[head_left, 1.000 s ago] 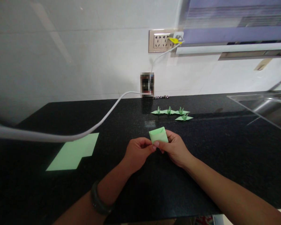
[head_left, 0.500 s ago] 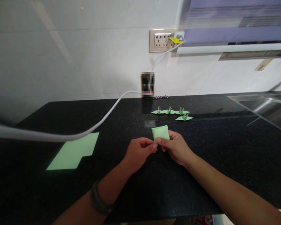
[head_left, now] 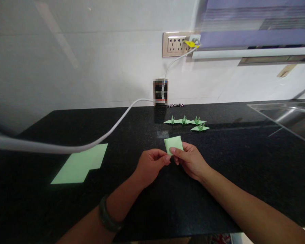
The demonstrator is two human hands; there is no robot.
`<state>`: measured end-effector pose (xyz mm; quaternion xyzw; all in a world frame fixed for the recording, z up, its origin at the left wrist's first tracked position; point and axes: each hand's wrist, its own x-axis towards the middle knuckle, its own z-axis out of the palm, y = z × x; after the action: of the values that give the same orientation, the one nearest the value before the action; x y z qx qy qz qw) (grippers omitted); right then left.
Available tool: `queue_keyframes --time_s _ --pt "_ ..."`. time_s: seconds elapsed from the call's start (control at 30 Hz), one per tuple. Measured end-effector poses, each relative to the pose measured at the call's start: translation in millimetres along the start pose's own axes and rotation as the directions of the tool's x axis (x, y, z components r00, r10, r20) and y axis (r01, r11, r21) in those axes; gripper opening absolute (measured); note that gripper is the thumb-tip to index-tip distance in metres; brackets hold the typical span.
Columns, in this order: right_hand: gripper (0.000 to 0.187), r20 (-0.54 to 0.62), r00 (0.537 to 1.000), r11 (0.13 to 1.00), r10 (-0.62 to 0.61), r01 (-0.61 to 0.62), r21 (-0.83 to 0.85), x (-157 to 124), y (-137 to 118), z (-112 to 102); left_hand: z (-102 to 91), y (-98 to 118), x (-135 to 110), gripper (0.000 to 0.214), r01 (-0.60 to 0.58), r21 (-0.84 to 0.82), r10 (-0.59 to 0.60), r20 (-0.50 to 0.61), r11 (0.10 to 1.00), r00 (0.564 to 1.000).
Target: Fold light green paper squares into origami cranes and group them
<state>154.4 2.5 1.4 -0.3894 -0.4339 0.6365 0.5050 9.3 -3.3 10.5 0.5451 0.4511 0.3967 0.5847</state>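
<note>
A small folded piece of light green paper [head_left: 173,143] is held just above the black countertop [head_left: 218,162], at the middle of the view. My left hand [head_left: 150,165] pinches its lower left corner with thumb and fingertips. My right hand [head_left: 190,159] grips its lower right side, thumb on top. A dark band sits on my left wrist [head_left: 106,217].
Several small green paper cranes [head_left: 188,122] stand in a cluster behind my hands. Flat green paper sheets [head_left: 78,164] lie at the left. A white cable [head_left: 91,142] runs across the counter up to a wall socket [head_left: 175,44]. A steel sink [head_left: 287,115] is at the right.
The folded paper was open like a pocket a second ago; now it is pressed flat and sits slightly higher and to the right. Both hands keep their pinch.
</note>
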Motion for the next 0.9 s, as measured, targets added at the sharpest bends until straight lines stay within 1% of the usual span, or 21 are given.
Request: queue_keyframes --time_s 0.07,0.17,0.27,0.4,0.73,0.9 --pt "0.02 -0.002 1.0 1.0 0.004 -0.004 -0.002 -0.4 0.0 1.1 -0.7 0.1 0.0 0.016 -0.026 0.026 0.027 -0.009 0.999 1.0" --pt "0.022 -0.011 1.0 1.0 0.013 -0.013 -0.005 -0.6 0.1 1.5 -1.5 -0.2 -0.4 0.015 -0.05 0.032 0.05 0.011 0.998 0.999" --pt "0.021 -0.007 1.0 1.0 0.002 -0.002 -0.018 -0.3 0.4 0.6 -1.5 -0.1 -0.7 0.017 -0.041 0.001 0.041 0.011 0.999 0.999" --pt "0.02 0.006 1.0 0.997 -0.007 0.007 -0.073 -0.3 1.3 -0.2 -0.8 1.9 -0.2 0.02 -0.05 -0.051 0.049 -0.027 0.997 0.998" --pt "0.021 0.082 0.996 0.989 0.028 -0.016 -0.144 -2.4 2.8 0.0 -3.3 -2.2 0.0 0.029 -0.042 0.042 0.044 -0.049 0.998 0.998" --pt "0.023 0.099 0.994 0.986 0.048 -0.032 -0.164 -2.4 3.4 -0.8 -2.7 -1.9 0.4 0.029 -0.048 -0.011 0.048 -0.05 0.999 0.998"
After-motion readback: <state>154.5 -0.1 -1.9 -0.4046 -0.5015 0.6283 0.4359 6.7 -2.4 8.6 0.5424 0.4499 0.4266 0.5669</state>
